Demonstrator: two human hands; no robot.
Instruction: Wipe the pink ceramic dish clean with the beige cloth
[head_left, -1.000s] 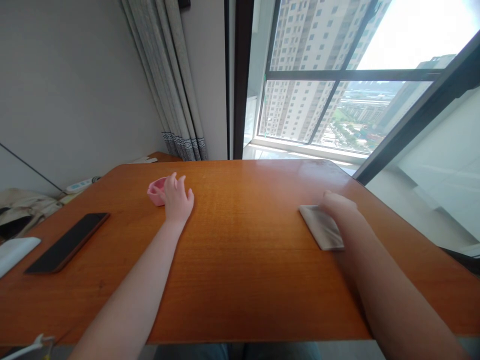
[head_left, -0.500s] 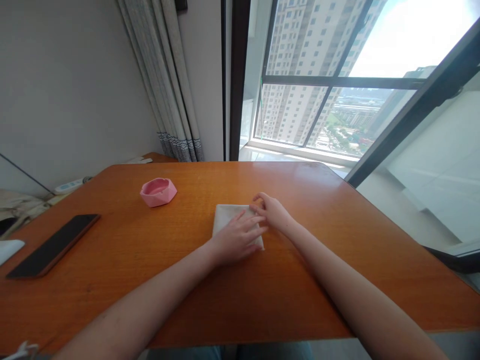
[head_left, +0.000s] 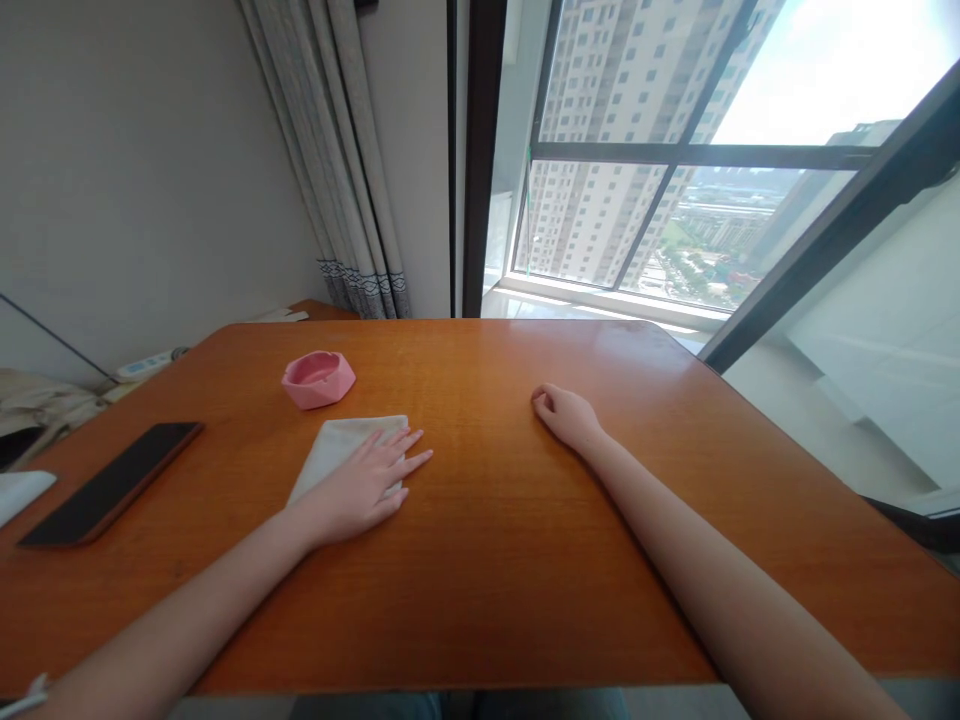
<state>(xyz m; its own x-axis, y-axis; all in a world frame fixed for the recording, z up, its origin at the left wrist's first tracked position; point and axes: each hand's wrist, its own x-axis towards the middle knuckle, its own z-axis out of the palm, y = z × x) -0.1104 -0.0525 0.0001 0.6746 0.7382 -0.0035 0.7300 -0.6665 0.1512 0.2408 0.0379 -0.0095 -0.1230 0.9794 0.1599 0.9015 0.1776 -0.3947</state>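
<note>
Left hand open, fingers spread, palm down on folded light-grey square cloth, fingertips reaching past its right edge; cloth lies flat on left half of glossy orange-brown wooden table, just nearer the wearer than pink faceted bowl-like dish. Right hand loosely clenched on the tabletop right of centre, well apart from cloth, can't tell if anything's inside. Long black rectangular slab with brown edge lies farther left.
</note>
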